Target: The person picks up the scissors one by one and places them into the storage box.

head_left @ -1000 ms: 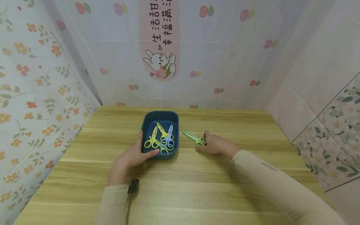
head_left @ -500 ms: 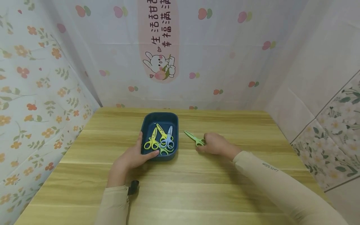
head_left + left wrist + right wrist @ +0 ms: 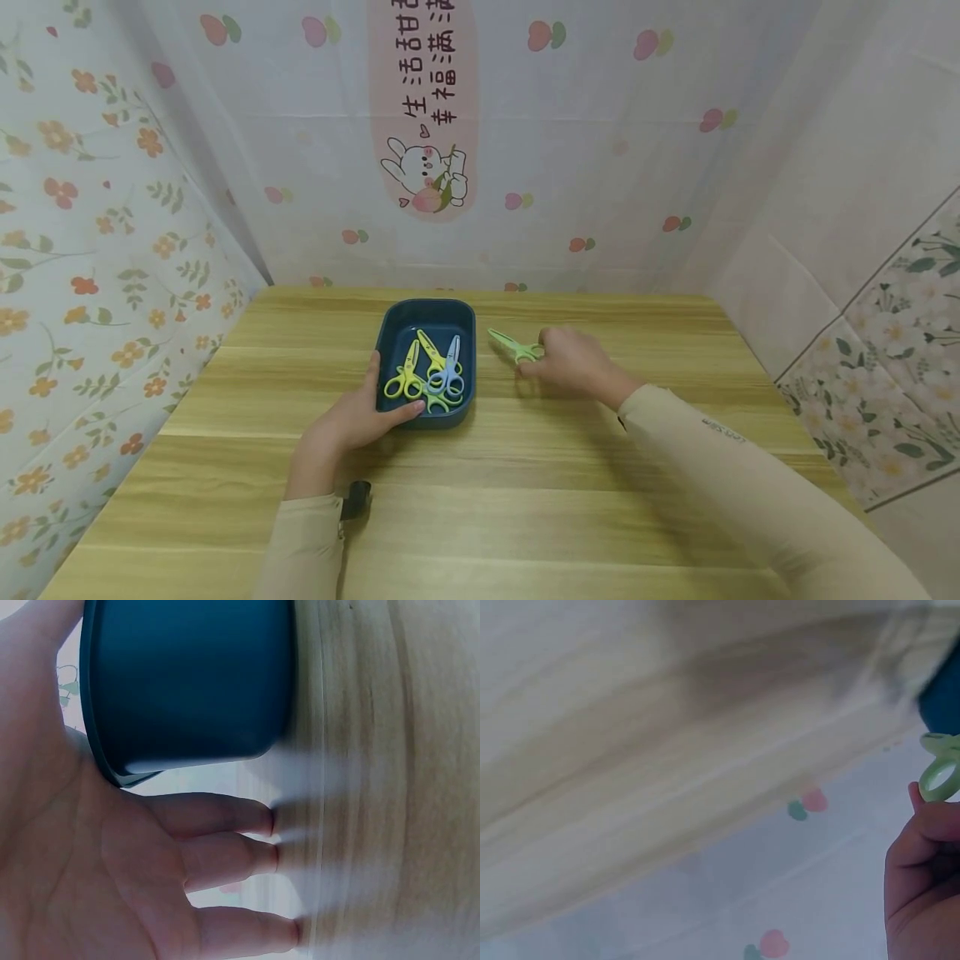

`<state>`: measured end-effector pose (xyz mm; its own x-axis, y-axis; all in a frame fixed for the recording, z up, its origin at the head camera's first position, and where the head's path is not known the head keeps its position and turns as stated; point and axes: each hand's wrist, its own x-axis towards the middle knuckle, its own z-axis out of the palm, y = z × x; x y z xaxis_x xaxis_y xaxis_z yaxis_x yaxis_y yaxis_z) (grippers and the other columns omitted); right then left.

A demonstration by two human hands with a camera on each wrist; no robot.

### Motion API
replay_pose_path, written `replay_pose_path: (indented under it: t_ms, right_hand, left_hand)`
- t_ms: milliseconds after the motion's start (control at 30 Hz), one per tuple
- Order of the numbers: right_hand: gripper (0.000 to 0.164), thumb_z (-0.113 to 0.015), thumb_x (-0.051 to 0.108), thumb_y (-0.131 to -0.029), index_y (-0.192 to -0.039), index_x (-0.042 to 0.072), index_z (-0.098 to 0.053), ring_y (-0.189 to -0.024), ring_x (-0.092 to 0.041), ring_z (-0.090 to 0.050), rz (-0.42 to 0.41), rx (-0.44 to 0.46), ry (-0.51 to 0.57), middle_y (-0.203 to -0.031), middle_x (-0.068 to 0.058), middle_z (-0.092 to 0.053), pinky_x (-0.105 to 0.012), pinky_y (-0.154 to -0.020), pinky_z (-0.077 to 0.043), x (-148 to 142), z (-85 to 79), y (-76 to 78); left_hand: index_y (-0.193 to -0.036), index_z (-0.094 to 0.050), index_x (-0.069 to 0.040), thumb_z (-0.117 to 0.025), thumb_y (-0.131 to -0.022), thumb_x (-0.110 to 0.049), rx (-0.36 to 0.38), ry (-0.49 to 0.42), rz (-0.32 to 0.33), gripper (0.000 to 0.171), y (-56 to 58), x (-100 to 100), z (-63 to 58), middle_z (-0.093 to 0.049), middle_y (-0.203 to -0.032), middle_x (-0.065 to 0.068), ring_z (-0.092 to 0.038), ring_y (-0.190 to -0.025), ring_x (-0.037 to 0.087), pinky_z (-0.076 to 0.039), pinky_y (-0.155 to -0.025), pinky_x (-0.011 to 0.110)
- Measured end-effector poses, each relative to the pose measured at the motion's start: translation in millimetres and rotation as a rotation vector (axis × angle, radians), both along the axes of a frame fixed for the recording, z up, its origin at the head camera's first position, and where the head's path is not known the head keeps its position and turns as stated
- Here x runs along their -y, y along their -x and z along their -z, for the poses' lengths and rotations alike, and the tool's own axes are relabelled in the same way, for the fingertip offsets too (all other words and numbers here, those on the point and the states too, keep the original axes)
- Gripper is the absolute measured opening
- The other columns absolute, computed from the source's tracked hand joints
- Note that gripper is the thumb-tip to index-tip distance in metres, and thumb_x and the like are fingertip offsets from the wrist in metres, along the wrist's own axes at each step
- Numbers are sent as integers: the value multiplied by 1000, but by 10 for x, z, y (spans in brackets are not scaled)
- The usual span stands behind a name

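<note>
My right hand (image 3: 573, 362) pinches a pair of light green scissors (image 3: 510, 343) by the handles, just above the table to the right of the box; its blades point toward the back left. One green handle loop (image 3: 939, 778) shows over the fingers in the right wrist view. At the near left corner of a dark blue box (image 3: 427, 310), my left hand (image 3: 352, 417) rests with its thumb across the front rim. Its other fingers (image 3: 232, 859) are straight and spread, tips down at the table. In the box lie two yellow scissors (image 3: 405, 379), blue scissors (image 3: 450, 371) and green scissors (image 3: 437, 402).
The wooden table (image 3: 480, 508) extends in front of the box and to both sides. A white cloth with hearts and a rabbit (image 3: 427, 171) hangs behind it. Flowered cloths flank it. A small black device (image 3: 358, 500) sits at my left wrist.
My right hand has picked up the green scissors from the table and moved them slightly up and away from me. The left hand and the box stay in place.
</note>
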<state>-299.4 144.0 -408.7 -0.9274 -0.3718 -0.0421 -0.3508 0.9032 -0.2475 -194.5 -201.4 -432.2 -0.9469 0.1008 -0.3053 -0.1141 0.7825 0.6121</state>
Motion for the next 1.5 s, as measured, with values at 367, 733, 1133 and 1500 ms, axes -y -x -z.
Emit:
replay_pose_path:
  t_ms: [367, 733, 1133, 1500]
  right_hand:
    - [53, -74, 61, -90, -68, 16, -55, -52, -10, -35, 11, -15, 48, -60, 7, -39, -27, -50, -25, 273, -314, 44]
    - [71, -73, 73, -88, -51, 21, -41, -48, -10, -34, -28, -80, -38, -51, 10, -30, -28, -47, -25, 718, -381, -5]
    - [71, -67, 73, -92, -51, 19, -46, -47, -11, -40, -28, -108, -106, -51, 8, -33, -26, -45, -23, 1029, -378, 17]
    - [74, -62, 82, -90, -53, 19, -51, -49, -12, -46, 2, -131, -187, -54, 7, -37, -26, -44, -29, 1134, -317, 56]
  left_hand:
    - [-169, 21, -16, -61, -89, -84, 10, 1, -3, 134, -14, -9, -12, -29, -168, 37, -45, -149, 53, -40, -120, 66]
    - [-169, 21, -15, -61, -89, -84, 17, -2, -1, 134, 6, -17, -14, -30, -168, 37, -45, -149, 54, -40, -119, 68]
    - [-168, 23, -15, -61, -89, -84, 11, -3, 5, 134, 17, -12, 6, -30, -168, 37, -46, -148, 54, -41, -118, 68]
    - [-168, 23, -15, -61, -89, -84, 12, -14, 7, 134, 12, 1, 16, -30, -169, 35, -48, -147, 51, -40, -119, 67]
